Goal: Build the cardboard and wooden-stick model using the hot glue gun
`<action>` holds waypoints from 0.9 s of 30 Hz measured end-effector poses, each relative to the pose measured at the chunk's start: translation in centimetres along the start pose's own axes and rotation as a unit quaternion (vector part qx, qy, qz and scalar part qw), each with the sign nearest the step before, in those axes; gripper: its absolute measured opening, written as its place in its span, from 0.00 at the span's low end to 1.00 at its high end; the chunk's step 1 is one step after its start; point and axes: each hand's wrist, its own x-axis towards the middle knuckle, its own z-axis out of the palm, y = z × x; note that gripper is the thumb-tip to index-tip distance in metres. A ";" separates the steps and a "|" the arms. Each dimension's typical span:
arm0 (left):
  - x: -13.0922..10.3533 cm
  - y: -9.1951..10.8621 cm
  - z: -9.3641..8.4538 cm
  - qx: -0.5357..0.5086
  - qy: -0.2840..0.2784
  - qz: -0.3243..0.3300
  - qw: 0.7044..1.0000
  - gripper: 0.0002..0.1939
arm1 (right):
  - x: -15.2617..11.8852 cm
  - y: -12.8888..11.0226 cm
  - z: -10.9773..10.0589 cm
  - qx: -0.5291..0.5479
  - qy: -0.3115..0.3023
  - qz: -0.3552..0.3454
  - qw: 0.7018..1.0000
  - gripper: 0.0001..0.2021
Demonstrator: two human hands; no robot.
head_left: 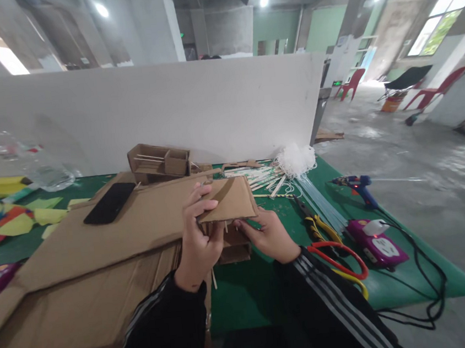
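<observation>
Black sleeves [161, 325] with pale stripes lie nearest, reaching over the green table [246, 305] to a flat, four-sided brown panel [235, 198] of cardboard held up above it, with a pale stick [226, 226] beneath and a small cardboard box [236, 254] lower still. Fingers spread over the panel's left end and thumb below, the left hand [197, 233] grasps it, the gap between them narrow; the right hand [274, 233] curls in at the near right corner, thumb under the edge, though whether it pinches the panel or something below cannot be told.
</observation>
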 end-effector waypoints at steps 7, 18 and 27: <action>0.0 -0.1 0.1 0.004 0.005 0.004 1.000 0.21 | -0.1 0.0 0.0 -0.008 0.001 0.005 1.000 0.09; -0.1 -0.2 0.0 0.002 0.004 0.007 1.000 0.22 | -0.1 -0.1 0.0 -0.001 0.005 0.000 1.000 0.09; 0.0 -0.1 -0.1 -0.001 0.008 0.007 1.000 0.22 | -0.1 -0.7 -0.6 -0.007 0.029 -0.011 0.999 0.09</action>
